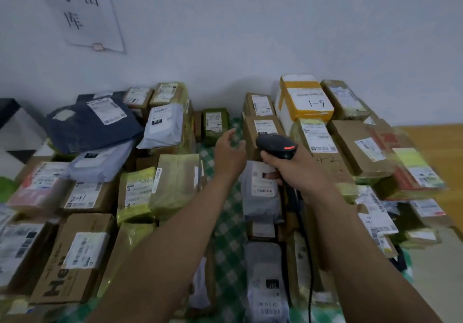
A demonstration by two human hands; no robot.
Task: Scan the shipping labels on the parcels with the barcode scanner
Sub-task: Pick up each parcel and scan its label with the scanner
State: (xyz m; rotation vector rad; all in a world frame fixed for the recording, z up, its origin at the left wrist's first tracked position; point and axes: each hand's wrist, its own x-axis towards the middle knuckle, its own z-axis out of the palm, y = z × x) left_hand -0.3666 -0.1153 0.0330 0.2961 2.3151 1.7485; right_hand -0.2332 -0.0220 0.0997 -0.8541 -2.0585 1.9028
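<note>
My right hand (293, 170) grips a black barcode scanner (276, 146) with a red light on its head; its black cable (309, 260) hangs down toward me. The scanner points toward a brown box with a white label (265, 128) at the back centre. My left hand (229, 152) is stretched forward, open, fingers apart, above the green checked cloth (228, 242), near a small green-wrapped parcel (215, 124). A grey mailer bag with a label (261, 190) lies just under the scanner.
Several parcels cover both sides: a dark blue bag (85, 127), a white bag (165, 127), brown boxes (75, 257), a yellow-taped white box marked 1-9 (304, 102). A paper sign (82, 9) hangs on the wall. Wooden floor (436, 142) shows at right.
</note>
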